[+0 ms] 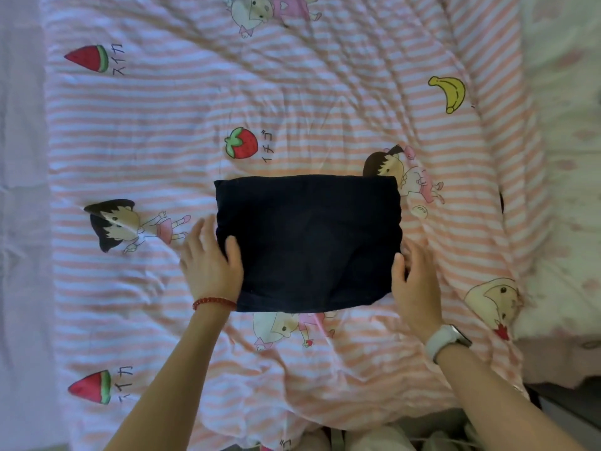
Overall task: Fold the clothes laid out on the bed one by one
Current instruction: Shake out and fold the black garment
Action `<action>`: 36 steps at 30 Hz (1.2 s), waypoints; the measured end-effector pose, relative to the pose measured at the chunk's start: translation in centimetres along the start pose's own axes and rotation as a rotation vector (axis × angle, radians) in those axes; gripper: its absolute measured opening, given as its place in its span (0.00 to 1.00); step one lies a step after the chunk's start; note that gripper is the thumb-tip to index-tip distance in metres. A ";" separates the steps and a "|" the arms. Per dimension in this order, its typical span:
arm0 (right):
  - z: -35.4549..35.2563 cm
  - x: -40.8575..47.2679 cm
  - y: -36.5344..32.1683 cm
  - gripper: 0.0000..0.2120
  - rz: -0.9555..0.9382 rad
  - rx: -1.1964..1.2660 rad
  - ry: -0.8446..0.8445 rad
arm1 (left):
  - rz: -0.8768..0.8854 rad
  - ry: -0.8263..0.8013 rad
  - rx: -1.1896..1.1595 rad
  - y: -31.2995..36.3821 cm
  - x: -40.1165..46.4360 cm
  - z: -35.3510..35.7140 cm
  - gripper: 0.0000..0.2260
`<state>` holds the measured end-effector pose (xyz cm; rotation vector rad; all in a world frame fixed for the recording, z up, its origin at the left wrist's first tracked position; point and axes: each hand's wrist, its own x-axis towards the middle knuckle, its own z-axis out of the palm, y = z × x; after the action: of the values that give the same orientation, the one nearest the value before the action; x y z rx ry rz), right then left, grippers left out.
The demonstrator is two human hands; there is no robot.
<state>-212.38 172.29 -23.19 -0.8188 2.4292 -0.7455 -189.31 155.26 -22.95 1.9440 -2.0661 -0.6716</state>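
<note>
Clothes are here only one dark navy garment, folded to a neat rectangle and lying in the middle of the bed on its pink-striped cover with cartoon prints. Left hand grasps the garment's left edge, thumb on top (fingers slip under the cloth). Right hand grasps the right edge the same way. Red bead bracelet circles the left wrist, white watch the right.

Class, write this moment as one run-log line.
garment: dark folded garment flat on striped quilt | left hand: grips left edge | right hand: grips right edge | stage: folded rectangle
</note>
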 end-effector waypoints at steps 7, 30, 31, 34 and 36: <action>1.4 1.2 -1.2 0.12 0.370 0.233 -0.033 | 0.677 -0.335 0.402 4.8 -7.7 4.5 0.23; 1.6 -0.6 -8.2 0.09 0.056 0.225 0.018 | 0.384 -0.393 0.064 2.6 -6.7 1.9 0.20; 1.8 -0.8 -9.1 0.10 0.003 0.202 0.015 | 0.339 -0.322 -0.008 2.3 -6.5 1.3 0.19; 2.9 -1.7 -12.3 0.13 -0.174 0.129 -0.021 | 0.145 -0.178 -0.266 0.6 -5.7 -0.9 0.15; 4.3 -2.6 -14.5 0.13 -0.301 0.086 -0.084 | -0.109 -0.201 -0.488 -0.9 -5.0 -2.5 0.12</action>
<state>-202.23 162.73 -16.80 -1.1723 2.2094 -0.8986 -186.90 159.78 -20.51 1.7644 -1.6873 -1.3011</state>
